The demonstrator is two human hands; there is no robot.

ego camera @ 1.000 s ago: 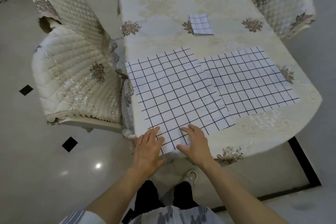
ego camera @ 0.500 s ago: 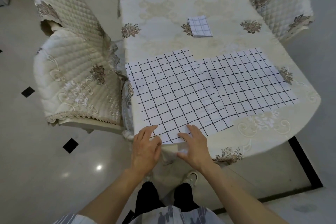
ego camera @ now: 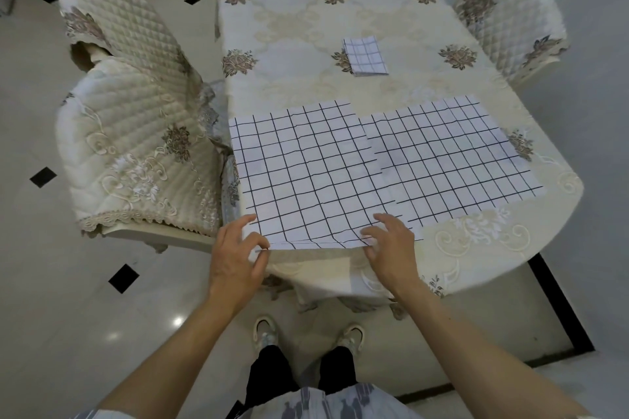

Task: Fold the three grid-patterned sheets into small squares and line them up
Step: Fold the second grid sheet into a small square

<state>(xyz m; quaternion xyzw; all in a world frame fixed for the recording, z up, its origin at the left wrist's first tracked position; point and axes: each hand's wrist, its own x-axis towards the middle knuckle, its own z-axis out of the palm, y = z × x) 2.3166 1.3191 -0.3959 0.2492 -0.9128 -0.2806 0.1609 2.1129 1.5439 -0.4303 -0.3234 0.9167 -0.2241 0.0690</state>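
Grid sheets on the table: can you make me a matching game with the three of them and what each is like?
1 left sheet
2 right sheet
3 far sheet

A folded into a small square
B near edge held by left hand and right hand
C spread flat, no hand on it

Pairs: 1-B, 2-C, 3-A

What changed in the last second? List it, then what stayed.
Both hands slid apart along the left sheet's near edge: the left hand now pinches its near-left corner, the right hand its near-right corner, and the edge has lifted slightly. The right sheet and the folded square stayed put.
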